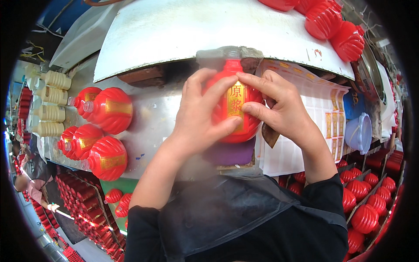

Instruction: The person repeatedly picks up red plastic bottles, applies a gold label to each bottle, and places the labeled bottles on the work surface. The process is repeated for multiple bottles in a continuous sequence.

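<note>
Okay, quick pass: my left hand [198,115] and right hand [279,109] both wrap the red ribbed bottle [231,111] at frame centre, neck pointing to 12 o'clock under the edge of the white curved cover [174,30]. Left fingers curl over its left flank, thumb pressing the gold label strip [235,102]; right fingertips pinch the strip's right edge. I judge the label is on and being smoothed down, not yet released. At 9 o'clock, several labelled red bottles [107,133] lie on the metal table [152,118], so I read those as done. At 3 o'clock a sheet of gold labels [318,118] sits just beside my right hand, mostly stripped. At 4 o'clock, crates of red bottles [364,201], labels not visible.
</note>
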Demonstrator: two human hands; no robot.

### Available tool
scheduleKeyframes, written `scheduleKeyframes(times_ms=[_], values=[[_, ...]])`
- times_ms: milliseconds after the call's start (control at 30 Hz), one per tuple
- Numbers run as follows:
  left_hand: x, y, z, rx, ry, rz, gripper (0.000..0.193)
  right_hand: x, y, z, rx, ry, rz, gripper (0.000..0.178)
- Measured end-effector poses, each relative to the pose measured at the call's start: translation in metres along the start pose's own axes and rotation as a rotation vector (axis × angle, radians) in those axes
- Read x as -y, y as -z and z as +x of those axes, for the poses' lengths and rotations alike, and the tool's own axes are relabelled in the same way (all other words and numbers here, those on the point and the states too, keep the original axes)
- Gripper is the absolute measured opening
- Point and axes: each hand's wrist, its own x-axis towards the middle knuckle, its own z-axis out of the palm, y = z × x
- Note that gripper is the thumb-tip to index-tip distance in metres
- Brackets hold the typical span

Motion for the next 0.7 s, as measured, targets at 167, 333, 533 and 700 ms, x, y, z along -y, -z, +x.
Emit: scheduleKeyframes(times_ms=[167, 333, 533, 700], values=[[-0.001, 0.001, 0.001, 0.004, -0.004, 0.011, 0.08, -0.005, -0.001, -0.007, 0.004, -0.002, -0.029, 0.06], [-0.001, 0.001, 0.001, 0.008, -0.013, 0.035, 0.081, -0.004, 0.002, 0.005, 0.011, -0.174, 0.088, 0.052], [0.001, 0.002, 0.002, -0.005, -0.032, 0.038, 0.082, 0.01, 0.025, 0.033, -0.188, -0.501, 0.704, 0.017], [0.004, -0.004, 0.001, -0.064, -0.02, -0.009, 0.093, 0.023, 0.012, 0.044, -0.035, 0.277, -0.139, 0.031]])
